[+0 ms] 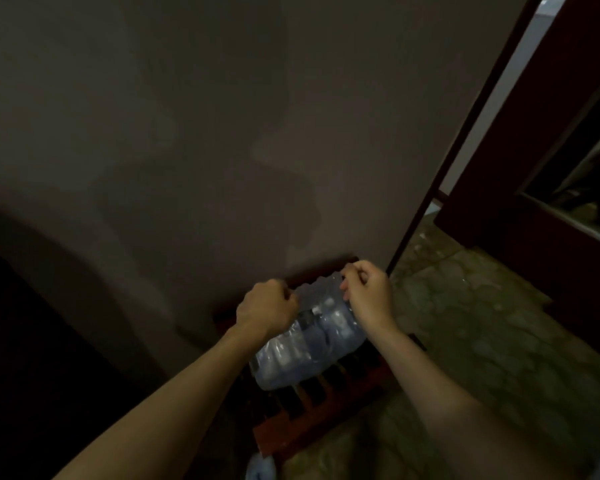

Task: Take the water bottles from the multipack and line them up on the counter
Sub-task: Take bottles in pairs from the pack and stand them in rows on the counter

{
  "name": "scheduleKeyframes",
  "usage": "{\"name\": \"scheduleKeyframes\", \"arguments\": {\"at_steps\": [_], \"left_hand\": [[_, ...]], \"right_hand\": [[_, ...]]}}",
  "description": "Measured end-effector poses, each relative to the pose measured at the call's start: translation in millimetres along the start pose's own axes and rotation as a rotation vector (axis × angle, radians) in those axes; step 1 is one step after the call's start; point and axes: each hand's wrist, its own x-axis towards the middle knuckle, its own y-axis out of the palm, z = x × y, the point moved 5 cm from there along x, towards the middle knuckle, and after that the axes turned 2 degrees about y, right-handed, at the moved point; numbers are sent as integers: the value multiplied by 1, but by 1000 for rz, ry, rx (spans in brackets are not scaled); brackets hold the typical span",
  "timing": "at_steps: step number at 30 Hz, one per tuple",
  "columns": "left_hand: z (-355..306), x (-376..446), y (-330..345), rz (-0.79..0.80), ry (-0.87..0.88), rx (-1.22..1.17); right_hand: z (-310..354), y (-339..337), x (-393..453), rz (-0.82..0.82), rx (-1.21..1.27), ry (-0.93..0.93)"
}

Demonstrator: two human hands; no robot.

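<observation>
A: Where is the multipack?

B: It is laid on a red slatted stand by the wall. Its wrap is pinched at the far end by the left hand and the right hand, both fists curled tight.

A: How is the wrap best opened?

B: It should probably be pulled apart sideways, evenly, while the pack is kept seated on the slats.

The multipack lies on a red slatted rack hard against the wall, which closes off everything from 9 round to 12 o'clock. At 3 o'clock the stone floor lies bare, giving open passage. A dark wooden door stands at 1 to 2 o'clock, well apart. Both forearms occupy the approach from 6 o'clock; another plastic bottle sits there at the rack's near end.
</observation>
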Motion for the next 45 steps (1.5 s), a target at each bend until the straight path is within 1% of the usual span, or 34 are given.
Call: {"name": "scheduleKeyframes", "arguments": {"at_steps": [5, 11, 15, 18, 21, 26, 30, 34, 36, 39, 41, 42, 44, 45], "left_hand": [[19, 46, 52, 101, -53, -169], [61, 97, 100, 177, -185, -293], [82, 130, 134, 233, -235, -288], [84, 143, 166, 289, -229, -276], [84, 152, 199, 351, -272, -264], [93, 176, 231, 323, -374, -216], [111, 194, 259, 307, -473, -149], [131, 205, 287, 352, -568, -122], [140, 205, 297, 361, -631, -90], [151, 200, 310, 346, -755, -59], [159, 196, 321, 364, -779, -41], [162, 195, 324, 398, -801, -36], [168, 193, 330, 430, -828, -75], [174, 192, 334, 406, -838, -123]], "right_hand": [[-47, 20, 31, 147, -85, 156], [-103, 79, 61, 458, -236, 391], [-145, 102, 70, 537, -340, 431], [-182, 114, 78, 633, -394, 479], [-213, 128, 88, 703, -432, 514], [-265, 161, 107, 846, -492, 524], [-290, 174, 122, 895, -546, 536], [-323, 187, 120, 942, -596, 627], [-336, 192, 115, 899, -581, 722], [-351, 194, 100, 767, -480, 984], [-356, 195, 94, 744, -451, 1067], [-359, 196, 93, 755, -447, 1082], [-362, 200, 95, 834, -483, 1047], [-365, 202, 96, 849, -514, 1030]]}}
